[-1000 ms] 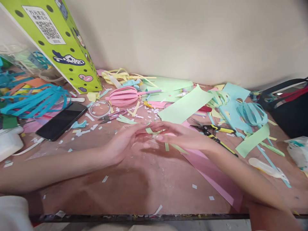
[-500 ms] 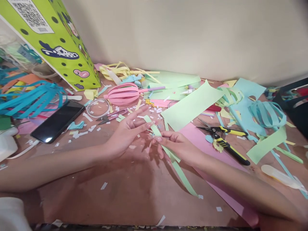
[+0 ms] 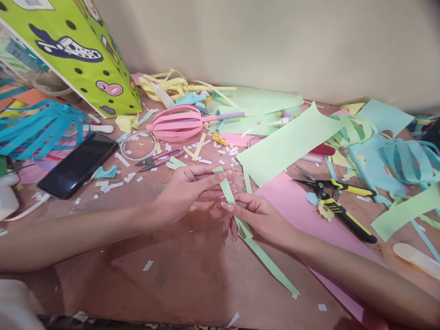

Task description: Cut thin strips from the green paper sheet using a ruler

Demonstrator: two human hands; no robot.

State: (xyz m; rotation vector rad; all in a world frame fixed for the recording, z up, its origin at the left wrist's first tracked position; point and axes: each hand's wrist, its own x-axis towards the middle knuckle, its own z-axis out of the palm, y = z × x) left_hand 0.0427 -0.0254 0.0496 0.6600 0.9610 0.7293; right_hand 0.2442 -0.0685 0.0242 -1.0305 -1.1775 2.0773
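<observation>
Between my hands is a light green paper strip (image 3: 225, 187), its upper end pinched in my left hand (image 3: 195, 185) between thumb and fingers. My right hand (image 3: 256, 213) grips the same strip lower down, thumb on top. Folded green pieces show just below the right fingers, and a long green tail (image 3: 273, 266) slants down to the right over the table. A wide green sheet (image 3: 292, 145) lies beyond my right hand, partly over a pink sheet (image 3: 321, 243).
Black and yellow pliers (image 3: 340, 213) lie right of my right hand. A tape roll (image 3: 138, 159), small scissors (image 3: 160, 159), a phone (image 3: 78, 166) and a pink paper lantern (image 3: 177, 123) are farther left. A green bag (image 3: 82, 68) stands behind them. White scraps litter the brown table (image 3: 144, 293).
The view has shifted, so the table items sit farther out to the sides. The left fingers are more curled around the strip, which now stands steeper between the hands.
</observation>
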